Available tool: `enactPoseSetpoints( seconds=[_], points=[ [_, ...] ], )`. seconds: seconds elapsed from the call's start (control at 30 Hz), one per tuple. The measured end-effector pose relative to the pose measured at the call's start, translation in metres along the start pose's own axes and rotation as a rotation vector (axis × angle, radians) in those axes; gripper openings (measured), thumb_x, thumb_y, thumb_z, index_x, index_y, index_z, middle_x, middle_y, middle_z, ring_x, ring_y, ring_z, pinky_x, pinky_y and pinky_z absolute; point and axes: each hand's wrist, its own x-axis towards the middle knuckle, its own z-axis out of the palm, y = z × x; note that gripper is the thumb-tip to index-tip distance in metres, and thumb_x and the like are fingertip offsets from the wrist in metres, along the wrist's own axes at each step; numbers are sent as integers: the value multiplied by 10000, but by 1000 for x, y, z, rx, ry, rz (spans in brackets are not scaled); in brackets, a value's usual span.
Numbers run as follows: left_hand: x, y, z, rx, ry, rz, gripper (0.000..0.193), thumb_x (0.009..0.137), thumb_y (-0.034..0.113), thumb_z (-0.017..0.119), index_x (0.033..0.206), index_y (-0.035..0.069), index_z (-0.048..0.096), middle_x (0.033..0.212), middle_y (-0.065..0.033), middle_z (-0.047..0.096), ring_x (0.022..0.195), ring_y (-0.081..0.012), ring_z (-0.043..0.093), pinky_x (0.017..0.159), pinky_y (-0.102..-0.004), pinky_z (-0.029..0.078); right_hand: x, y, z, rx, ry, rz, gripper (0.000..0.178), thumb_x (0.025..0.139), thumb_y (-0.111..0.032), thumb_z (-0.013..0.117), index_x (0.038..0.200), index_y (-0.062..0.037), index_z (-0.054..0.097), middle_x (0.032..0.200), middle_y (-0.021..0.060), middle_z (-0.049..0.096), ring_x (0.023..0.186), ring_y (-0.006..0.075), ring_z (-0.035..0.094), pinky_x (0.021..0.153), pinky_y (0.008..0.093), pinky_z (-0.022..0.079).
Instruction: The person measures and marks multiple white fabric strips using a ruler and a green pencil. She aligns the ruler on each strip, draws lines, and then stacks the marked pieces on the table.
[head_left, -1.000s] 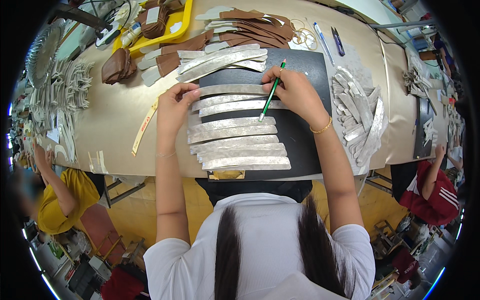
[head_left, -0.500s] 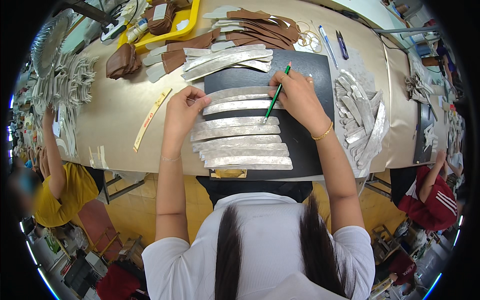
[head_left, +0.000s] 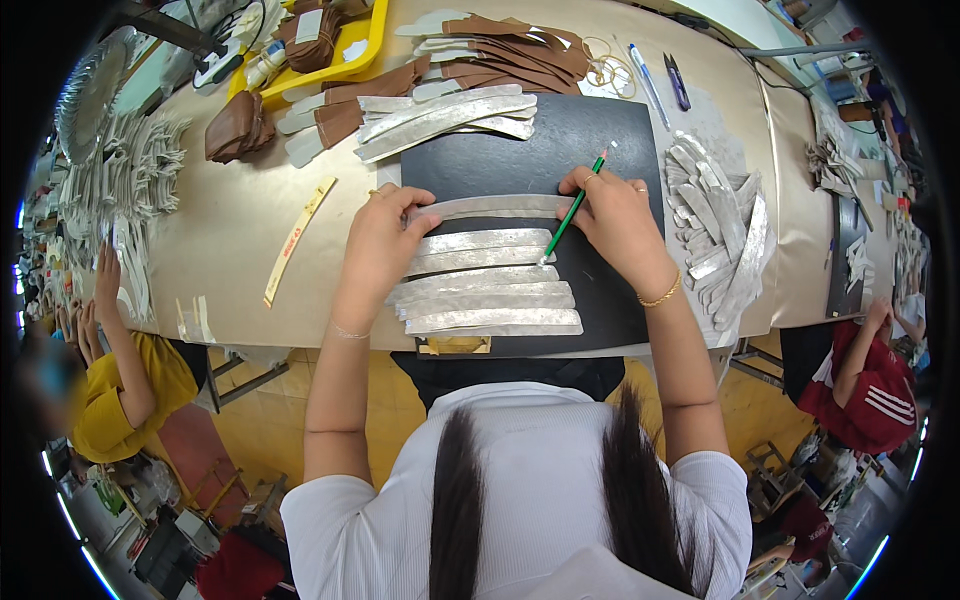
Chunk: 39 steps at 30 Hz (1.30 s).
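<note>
"While the left hand (head_left: 385, 238) pinches one end of a grey strip (head_left: 500, 207) and the right hand (head_left: 622, 222) meets the other, the strip lies across the black mat (head_left: 605, 300), between its far and near edges. What is new?"

"Half a second earlier, the strip sits nearer the mat's far edge, a second one showing just below it. Now both hands are closer to the near edge, one strip shows between them, and a wider band of mat lies bare behind, up to the pile of silver strips (head_left: 450, 120) at the far left corner."

"And for the work?"

"Spacing looks tighter: only a narrow dark gap parts the held strip from the rows of strips (head_left: 485, 301) toward the near edge."

"The grip?"

"Left thumb and fingers close on the strip. The right hand clasps a green pencil (head_left: 577, 210); how firmly it also holds the strip, I cannot tell."

"Any brands or writing?"

"Red lettering marks a cream stick (head_left: 298, 240) beyond the mat's left edge. Toward the worktop's (head_left: 230, 230) far left corner, a white label (head_left: 308, 25) tops a brown stack by the yellow tray (head_left: 372, 60), any print too small to read."
</note>
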Motion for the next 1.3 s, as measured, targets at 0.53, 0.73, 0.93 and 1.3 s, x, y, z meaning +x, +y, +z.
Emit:
enactPoseSetpoints(
  seconds=[0.53, 0.73, 0.93, 1.3],
  points=[
    [-27, -22, -50, -406, -155, -275, 241, 848, 101, 812, 1021, -30, 706, 831, -5, 666, 789, -89, 577, 720, -255, 479, -6, -30, -14, 373, -163, -69, 237, 861, -151, 789, 1044, -35, 693, 878, 116, 674, 741, 256, 640, 711, 358, 508],
    [-35, -32, -24, 33, -40, -45, 227, 836, 105, 811, 1010, -13, 726, 841, -53, 677, 788, -134, 587, 737, -292, 493, -15, -38, 20, 42, -81, -99, 199, 853, -89, 738, 1042, -78, 676, 1038, 147, 628, 932, 348, 640, 897, 450, 449],
    [-30, -27, -32, -178, -122, -144, 190, 838, 107, 810, 958, -7, 714, 807, -45, 676, 740, -133, 572, 715, -294, 486, -16, -38, 16, -20, -41, -177, 169, 860, -119, 752, 979, -62, 647, 926, 117, 628, 900, 302, 634, 862, 435, 438],
    [-46, -33, -33, -199, -102, -176, 237, 850, 150, 826, 1001, -9, 736, 801, -46, 675, 718, -99, 567, 674, -258, 462, -28, -38, 16, 231, -118, -112, 261, 825, -42, 749, 1073, -50, 666, 958, 151, 641, 847, 351, 655, 769, 414, 524]
  ],
)
